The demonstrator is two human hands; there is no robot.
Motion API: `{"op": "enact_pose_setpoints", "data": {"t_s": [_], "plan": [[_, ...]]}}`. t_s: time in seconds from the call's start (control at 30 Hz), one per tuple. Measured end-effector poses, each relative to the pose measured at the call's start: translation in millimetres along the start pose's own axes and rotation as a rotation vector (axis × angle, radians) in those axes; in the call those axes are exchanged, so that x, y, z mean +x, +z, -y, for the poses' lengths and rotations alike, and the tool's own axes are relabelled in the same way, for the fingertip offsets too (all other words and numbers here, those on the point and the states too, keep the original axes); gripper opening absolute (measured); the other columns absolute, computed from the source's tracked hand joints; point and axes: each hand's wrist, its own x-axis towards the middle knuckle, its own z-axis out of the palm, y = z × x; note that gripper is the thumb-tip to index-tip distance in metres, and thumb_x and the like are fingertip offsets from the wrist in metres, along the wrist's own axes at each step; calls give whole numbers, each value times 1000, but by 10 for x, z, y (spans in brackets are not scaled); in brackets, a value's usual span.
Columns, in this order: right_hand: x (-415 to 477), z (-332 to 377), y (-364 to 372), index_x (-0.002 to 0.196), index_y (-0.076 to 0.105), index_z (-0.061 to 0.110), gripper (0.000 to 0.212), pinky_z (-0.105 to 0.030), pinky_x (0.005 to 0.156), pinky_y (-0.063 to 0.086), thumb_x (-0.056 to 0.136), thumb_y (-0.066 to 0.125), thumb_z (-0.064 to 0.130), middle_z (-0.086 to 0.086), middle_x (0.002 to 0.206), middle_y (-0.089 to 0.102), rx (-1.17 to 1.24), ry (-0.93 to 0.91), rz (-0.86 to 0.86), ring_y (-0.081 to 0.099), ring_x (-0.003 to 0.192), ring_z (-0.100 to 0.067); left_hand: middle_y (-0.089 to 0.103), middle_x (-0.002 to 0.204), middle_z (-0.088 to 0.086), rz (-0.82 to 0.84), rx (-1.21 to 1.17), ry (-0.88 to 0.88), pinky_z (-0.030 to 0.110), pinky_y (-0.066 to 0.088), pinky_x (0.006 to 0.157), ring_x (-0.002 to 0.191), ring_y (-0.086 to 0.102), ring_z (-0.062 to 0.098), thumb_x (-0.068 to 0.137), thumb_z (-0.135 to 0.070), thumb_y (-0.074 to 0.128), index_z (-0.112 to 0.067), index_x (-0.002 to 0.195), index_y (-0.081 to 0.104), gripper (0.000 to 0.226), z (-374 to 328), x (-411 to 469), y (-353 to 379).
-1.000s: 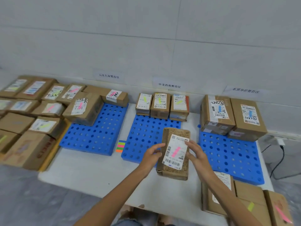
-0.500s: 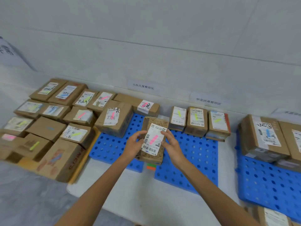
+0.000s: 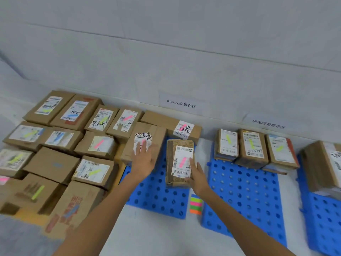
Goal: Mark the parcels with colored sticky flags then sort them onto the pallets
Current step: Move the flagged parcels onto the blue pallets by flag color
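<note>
The brown parcel (image 3: pixel 180 154), a pink flag (image 3: pixel 182 162) on its label, lies on the leftmost blue pallet (image 3: pixel 156 198), just beside a larger box (image 3: pixel 156 133); my right hand (image 3: pixel 197 179) rests against its right side, fingers straight, clasping nothing; my left hand (image 3: pixel 144 159), blurred, hovers flat and released over the larger box.

The brown paper-wrapped parcel (image 3: pixel 177 182), its white label (image 3: pixel 181 154) bearing a pink sticky flag (image 3: pixel 182 162), lies flat along the right side of the blue perforated plastic pallet (image 3: pixel 156 200); a multicoloured flag pad (image 3: pixel 196 204) lies just right of that pallet.
</note>
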Motion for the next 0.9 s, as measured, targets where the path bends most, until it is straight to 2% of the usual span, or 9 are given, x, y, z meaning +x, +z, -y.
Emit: {"op": "enact_pose_setpoints", "data": {"t_s": [0.07,0.17,0.33,0.4,0.47,0.57,0.63,0.73,0.9], "plan": [[177,177,24,149,1,28,79,-10,72,47,93,49,0,-6,156,6,-45,27,-46,48,119,-21,-1,159,4,95,83,-117,53,10,115,145,-1,34,98,-23,36,-27,147,20,52,153,109,32],[403,376,65,149,1,28,79,-25,79,49,93,52,6,-11,147,27,-69,24,-109,53,104,-18,-8,159,4,109,176,-83,55,10,115,145,-4,34,101,-30,28,-29,150,11,52,232,168,106],[653,570,49,150,2,22,80,-28,81,45,92,56,14,-15,141,34,-115,40,-140,51,111,-26,-9,159,2,136,214,-64,55,11,114,145,-3,33,101,-31,28,-31,149,9,53,276,334,91],[683,560,51,150,1,22,80,-22,73,45,92,56,18,-15,135,40,-122,18,-87,53,99,-20,-9,159,2,187,218,-74,55,11,114,145,-4,33,100,-30,31,-31,150,9,54,343,361,50],[608,514,41,150,1,22,76,-19,70,44,94,53,21,-14,135,42,-93,-18,-52,54,93,-16,-4,159,2,205,172,-88,53,11,114,145,-2,31,98,-27,35,-29,149,13,56,390,321,15],[413,404,-35,150,9,22,67,-33,100,41,96,49,26,-6,150,29,-48,-113,-86,35,133,-24,13,157,8,74,88,-96,47,14,116,145,8,27,95,-18,40,-21,147,23,54,364,176,20],[258,319,-143,148,18,18,58,-32,106,32,98,45,28,-5,150,29,-58,-155,-82,31,136,-22,26,152,10,-61,21,-47,43,18,116,143,17,27,95,-11,41,-16,142,32,49,244,46,36],[-22,54,-370,141,36,15,44,-29,103,34,98,44,24,-6,143,40,-66,-162,-57,41,129,-21,40,141,7,-157,-139,120,35,28,113,134,33,24,92,-3,44,-12,134,45,43,-151,-165,91],[-571,-531,-831,123,56,11,28,-13,84,40,97,47,15,-4,122,59,-30,-147,-56,57,111,-17,48,131,5,-83,-267,306,30,35,106,125,42,20,94,-4,42,-11,129,50,36,-1014,-523,238]]}}
